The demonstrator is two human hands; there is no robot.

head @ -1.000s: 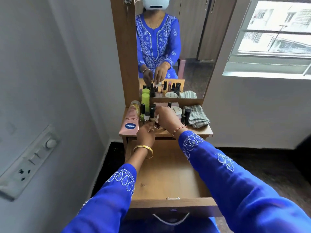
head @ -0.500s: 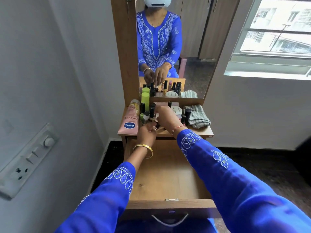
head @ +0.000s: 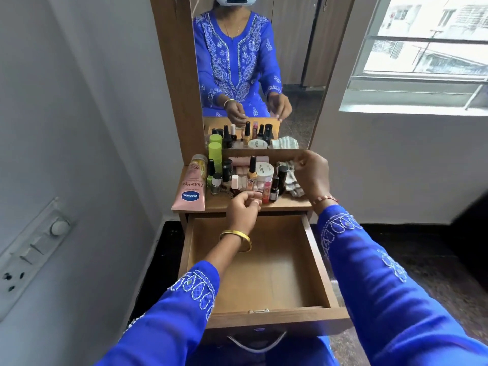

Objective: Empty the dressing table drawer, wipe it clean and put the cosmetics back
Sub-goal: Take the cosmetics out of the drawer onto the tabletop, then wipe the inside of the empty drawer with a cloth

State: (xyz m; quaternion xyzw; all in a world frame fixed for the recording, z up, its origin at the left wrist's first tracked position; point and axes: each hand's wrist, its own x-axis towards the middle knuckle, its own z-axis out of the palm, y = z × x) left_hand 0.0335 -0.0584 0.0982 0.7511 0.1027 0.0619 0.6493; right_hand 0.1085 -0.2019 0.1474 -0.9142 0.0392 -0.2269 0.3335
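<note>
At frame centre, empty pulled-out wooden drawer (head: 264, 273) awaits wiping: right hand (head: 311, 175), fingers curled at grey-white folded cloth (head: 291, 180), shd lift w/o toppling upright cosmetics bottles (head: 248, 178); left hand (head: 244, 210) loosely curled, apparently empty.

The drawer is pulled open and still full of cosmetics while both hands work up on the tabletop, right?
Not quite. The head view shows the drawer pulled open but empty; the cosmetics stand on the tabletop, where both hands are.

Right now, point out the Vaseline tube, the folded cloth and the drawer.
Vaseline tube (head: 190, 189), head view, pink body.
Folded cloth (head: 293, 186), head view, its front folds.
Drawer (head: 272, 276), head view, bare wooden floor.
</note>
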